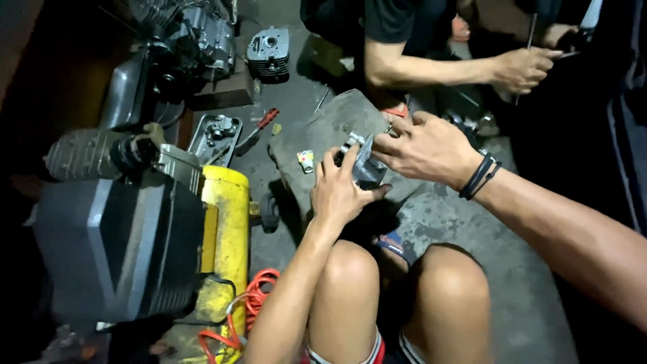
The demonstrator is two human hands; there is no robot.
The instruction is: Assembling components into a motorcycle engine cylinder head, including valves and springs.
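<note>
My left hand (339,191) grips a small grey metal engine part (364,165) from below, over a grey stone slab (317,131) on the floor. My right hand (421,147), with dark bands at the wrist, comes from the right and pinches the top of the same part with its fingertips. My bare knees (404,276) are below the hands.
Another person crouches at the top; one hand (522,67) of theirs holds a thin tool. A yellow compressor tank (226,222) with a dark motor housing stands left, orange hose (253,303) beside it. A metal tray of parts (216,135), a red-handled screwdriver (259,128) and a finned cylinder (268,54) lie behind.
</note>
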